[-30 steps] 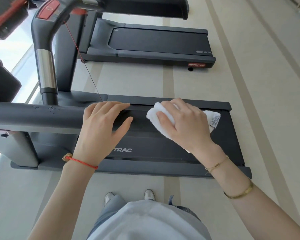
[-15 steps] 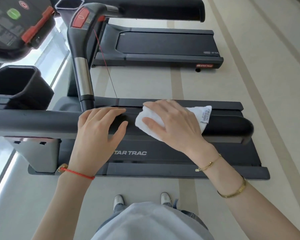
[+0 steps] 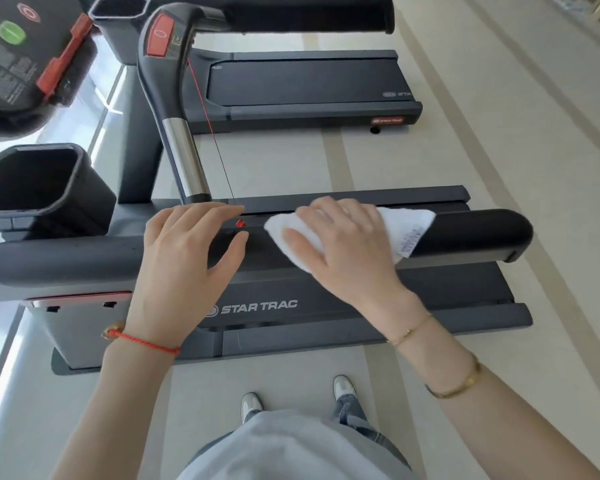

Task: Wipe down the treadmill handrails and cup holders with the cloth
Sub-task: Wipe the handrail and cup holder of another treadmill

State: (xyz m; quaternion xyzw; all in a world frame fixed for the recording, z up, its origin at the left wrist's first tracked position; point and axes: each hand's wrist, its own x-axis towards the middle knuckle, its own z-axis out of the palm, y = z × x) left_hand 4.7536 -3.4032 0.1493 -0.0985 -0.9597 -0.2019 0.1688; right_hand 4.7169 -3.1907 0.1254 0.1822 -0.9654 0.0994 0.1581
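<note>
Now the right hand (image 3: 347, 251) is lying flat with spread fingers on the white cloth (image 3: 406, 230), pressing it onto the dark handrail (image 3: 475, 232) near the rail's free end. Beside it, the left hand (image 3: 184, 261) is resting open on the same rail, holding nothing. Near the rail's other end, a black cup holder (image 3: 39, 188) is sitting open.

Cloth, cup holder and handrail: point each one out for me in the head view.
cloth (image 3: 407, 225): head view, on the bare white fold right of the fingers.
cup holder (image 3: 71, 188): head view, on its right wall.
handrail (image 3: 471, 232): head view, on the bare top near its right end.
</note>
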